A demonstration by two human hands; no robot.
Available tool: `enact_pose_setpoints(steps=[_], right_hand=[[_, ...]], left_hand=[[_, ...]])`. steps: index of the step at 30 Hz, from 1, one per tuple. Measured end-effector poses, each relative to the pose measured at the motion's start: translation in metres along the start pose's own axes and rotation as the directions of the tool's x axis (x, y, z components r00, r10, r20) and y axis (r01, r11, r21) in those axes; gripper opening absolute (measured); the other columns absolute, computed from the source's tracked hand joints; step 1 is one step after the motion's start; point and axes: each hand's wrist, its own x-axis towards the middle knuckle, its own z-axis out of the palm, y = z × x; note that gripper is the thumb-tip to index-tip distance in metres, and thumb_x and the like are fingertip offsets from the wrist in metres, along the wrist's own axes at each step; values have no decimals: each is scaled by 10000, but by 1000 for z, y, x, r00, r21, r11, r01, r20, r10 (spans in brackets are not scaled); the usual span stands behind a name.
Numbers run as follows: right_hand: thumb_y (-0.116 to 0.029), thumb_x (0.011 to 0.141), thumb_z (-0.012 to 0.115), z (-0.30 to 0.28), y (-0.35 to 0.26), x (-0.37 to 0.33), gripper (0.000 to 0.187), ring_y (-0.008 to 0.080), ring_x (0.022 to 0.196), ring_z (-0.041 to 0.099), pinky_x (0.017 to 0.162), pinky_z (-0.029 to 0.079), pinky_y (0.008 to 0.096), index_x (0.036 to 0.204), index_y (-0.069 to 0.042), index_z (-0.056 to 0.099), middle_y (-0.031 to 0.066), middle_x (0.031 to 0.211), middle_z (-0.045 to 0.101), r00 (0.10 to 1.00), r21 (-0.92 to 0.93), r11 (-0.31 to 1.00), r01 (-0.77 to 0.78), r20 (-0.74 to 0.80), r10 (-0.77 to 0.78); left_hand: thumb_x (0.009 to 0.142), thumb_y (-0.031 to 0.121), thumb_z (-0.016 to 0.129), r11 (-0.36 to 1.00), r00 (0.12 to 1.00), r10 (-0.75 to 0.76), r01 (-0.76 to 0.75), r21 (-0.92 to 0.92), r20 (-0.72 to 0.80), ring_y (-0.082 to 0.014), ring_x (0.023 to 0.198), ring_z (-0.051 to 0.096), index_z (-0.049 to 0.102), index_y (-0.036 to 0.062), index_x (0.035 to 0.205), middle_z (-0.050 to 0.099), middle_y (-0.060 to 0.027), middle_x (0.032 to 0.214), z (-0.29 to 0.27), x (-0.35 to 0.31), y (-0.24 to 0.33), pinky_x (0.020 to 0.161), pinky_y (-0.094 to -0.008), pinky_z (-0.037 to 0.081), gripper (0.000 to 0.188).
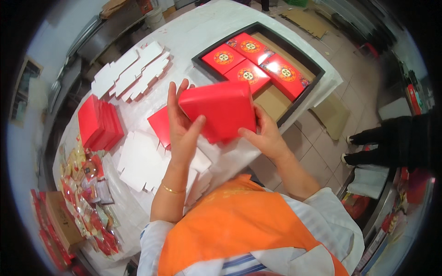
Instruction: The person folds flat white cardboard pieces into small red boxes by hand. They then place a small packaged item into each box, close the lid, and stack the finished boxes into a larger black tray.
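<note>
Between my two hands, above the near part of the table, is a red cardboard box (218, 108) with a plain face toward me. My left hand (183, 117) grips its left side, thumb on the face and fingers raised along the edge. On the right side my right hand (264, 131) clasps it, thumb at the lower corner. Partly hidden behind my left hand lies another red piece (159, 125). White unfolded carton blanks (142, 161) spread below my left forearm. Beyond the held box stands a black-rimmed tray (296, 110) with several red patterned boxes (247, 74).
At the left are a stack of red boxes (99, 124) and more white carton blanks (131, 71). Small wrapped packets (90, 193) pile along the table's left edge. A person in dark trousers (377, 142) stands at the right, beyond flattened cardboard (330, 115) on the tiled floor.
</note>
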Motion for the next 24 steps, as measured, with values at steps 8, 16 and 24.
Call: enact_pose_setpoints(steps=[8, 16, 24], right_hand=[[137, 676, 589, -118, 21, 13, 579, 336, 1159, 607, 1002, 494, 422, 1220, -58, 627, 118, 1180, 672, 823, -785, 419, 457, 194, -534], [101, 676, 594, -173, 74, 17, 623, 393, 1371, 404, 1115, 387, 476, 1259, -115, 630, 159, 1435, 485, 968, -850, 466, 246, 187, -169], [-228, 778, 781, -179, 72, 24, 565, 421, 1429, 265, 1142, 320, 476, 1314, -161, 616, 192, 1538, 324, 997, -857, 512, 67, 81, 6]], left_hand=[[820, -93, 571, 810, 946, 125, -272, 520, 299, -308, 1492, 267, 238, 32, 1556, 283, -167, 1607, -3, -5, 0, 1209, -436, 220, 818], [856, -25, 586, 833, 970, 44, -169, 527, 241, -318, 1452, 349, 342, 10, 1511, 391, -186, 1542, -4, 11, -21, 1183, -427, 279, 700], [881, 138, 673, 690, 922, -80, -223, 688, 379, -272, 1420, 386, 452, 101, 1472, 413, -116, 1536, -35, 109, -86, 1132, -420, 329, 632]])
